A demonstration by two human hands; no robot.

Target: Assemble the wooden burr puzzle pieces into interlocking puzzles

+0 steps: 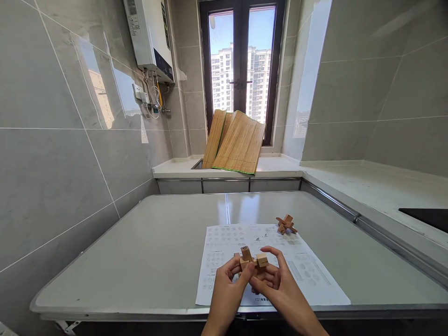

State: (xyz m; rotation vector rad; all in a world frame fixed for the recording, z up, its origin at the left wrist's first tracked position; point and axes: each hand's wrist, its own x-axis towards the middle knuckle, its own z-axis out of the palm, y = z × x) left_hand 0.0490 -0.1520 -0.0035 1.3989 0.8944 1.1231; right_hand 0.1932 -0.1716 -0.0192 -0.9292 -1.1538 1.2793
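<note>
Between my two hands is a wooden burr puzzle [247,254] made of interlocking square sticks, held above a printed sheet. My left hand [229,284] grips it from the left, with the thumb pressed on the front. From the right, my right hand [276,282] closes its thumb and lower fingers on the same puzzle, its index finger raised and curved over the top. The fingers hide the lower part of the puzzle. Past my hands, a second wooden puzzle [286,225] of crossed pieces rests at the sheet's far right corner.
The white instruction sheet [315,280] with small printed diagrams lies on a pale folding table [140,261]. Behind it, a bamboo mat [240,142] leans by the window on a white counter [350,175]. A water heater [150,37] hangs on the left wall.
</note>
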